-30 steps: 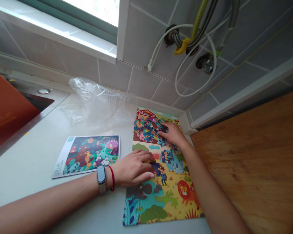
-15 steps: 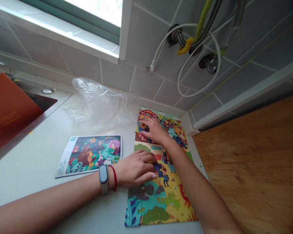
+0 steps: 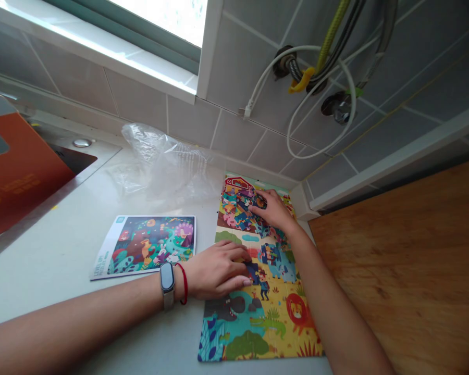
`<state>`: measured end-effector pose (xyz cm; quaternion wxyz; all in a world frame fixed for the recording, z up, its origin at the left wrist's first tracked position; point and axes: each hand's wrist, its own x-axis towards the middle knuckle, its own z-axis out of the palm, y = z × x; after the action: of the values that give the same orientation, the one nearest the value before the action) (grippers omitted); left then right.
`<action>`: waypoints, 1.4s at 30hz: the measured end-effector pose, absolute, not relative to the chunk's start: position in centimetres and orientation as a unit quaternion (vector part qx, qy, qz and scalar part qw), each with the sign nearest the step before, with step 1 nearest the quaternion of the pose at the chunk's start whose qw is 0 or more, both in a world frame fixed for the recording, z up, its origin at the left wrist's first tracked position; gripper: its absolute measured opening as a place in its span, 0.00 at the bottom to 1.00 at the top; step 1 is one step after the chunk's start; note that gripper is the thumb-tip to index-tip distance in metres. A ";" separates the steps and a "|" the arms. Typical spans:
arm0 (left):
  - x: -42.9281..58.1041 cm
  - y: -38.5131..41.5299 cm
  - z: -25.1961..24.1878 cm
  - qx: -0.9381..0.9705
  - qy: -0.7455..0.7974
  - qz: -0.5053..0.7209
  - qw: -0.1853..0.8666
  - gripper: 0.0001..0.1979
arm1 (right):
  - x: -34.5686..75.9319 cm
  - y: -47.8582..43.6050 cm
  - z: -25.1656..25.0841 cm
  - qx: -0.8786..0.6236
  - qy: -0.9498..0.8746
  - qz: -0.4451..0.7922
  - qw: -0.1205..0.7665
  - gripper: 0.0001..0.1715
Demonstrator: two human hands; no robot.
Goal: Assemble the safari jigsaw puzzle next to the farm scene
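A colourful animal puzzle (image 3: 273,325) lies on the white counter, with a lion, crocodile and hippo showing in its near part. Loose puzzle pieces (image 3: 236,208) are heaped over its far part, below a red barn. My left hand (image 3: 221,270), wearing a watch and red string, rests on the puzzle's left middle with fingers spread. Over the right side of the loose pieces is my right hand (image 3: 271,208), thumb and fingers apart, touching the heap. Whether a piece sits under its fingertips is hard to tell.
An animal picture sheet (image 3: 152,245) lies left of the puzzle. Behind it is crumpled clear plastic (image 3: 164,161). An orange box (image 3: 19,166) stands at the far left. Hoses and a white cable (image 3: 293,120) hang at the wall; a wooden panel (image 3: 406,250) is right.
My right hand has moved right across the loose pieces, uncovering those on the left and the lion. My left hand has stayed in place. The view has shifted slightly.
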<state>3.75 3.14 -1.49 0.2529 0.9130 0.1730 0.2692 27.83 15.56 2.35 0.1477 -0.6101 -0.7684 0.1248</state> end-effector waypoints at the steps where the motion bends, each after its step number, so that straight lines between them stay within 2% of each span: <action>1: 3.8 3.1 -1.5 0.912 0.173 0.272 0.253 0.22 | 27.4 15.7 2.4 -0.595 -0.779 0.128 0.151 0.36; 4: 3.8 3.1 -1.5 0.911 0.172 0.275 0.255 0.22 | 25.1 16.3 2.5 -0.514 -0.832 0.155 0.143 0.34; 8: 3.7 3.2 -1.6 0.909 0.173 0.277 0.261 0.21 | 22.0 17.5 2.5 -0.441 -0.873 0.195 0.071 0.34; 13: 3.7 3.1 -1.6 0.908 0.171 0.281 0.257 0.22 | 21.7 18.1 3.0 -0.466 -0.865 0.175 0.067 0.29; 19: 3.8 3.1 -1.7 0.910 0.178 0.283 0.245 0.22 | 25.0 17.6 3.6 -0.560 -0.813 0.127 0.098 0.32; 22: 3.8 3.1 -1.8 0.911 0.176 0.278 0.248 0.21 | 25.3 17.1 3.9 -0.592 -0.797 0.099 0.063 0.33; 28: 3.8 3.1 -1.7 0.908 0.174 0.284 0.254 0.21 | 22.0 17.0 4.2 -0.531 -0.836 0.137 -0.025 0.36; 30: 3.8 3.1 -1.6 0.908 0.173 0.284 0.253 0.21 | 21.2 17.2 4.1 -0.543 -0.829 0.130 -0.029 0.33; 34: 3.9 3.2 -1.8 0.911 0.174 0.280 0.246 0.20 | 21.1 17.3 4.0 -0.550 -0.826 0.122 -0.004 0.20; 39: 4.0 3.2 -2.1 0.909 0.176 0.288 0.244 0.20 | 22.8 16.8 4.4 -0.560 -0.824 0.086 0.015 0.16; 42: 3.9 3.2 -1.9 0.911 0.176 0.283 0.243 0.20 | 24.2 16.9 4.8 -0.590 -0.804 0.071 -0.012 0.17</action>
<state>3.95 3.17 -1.92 0.2435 0.9108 0.1765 0.2830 24.24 16.85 4.82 -0.0117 -0.5905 -0.8038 0.0710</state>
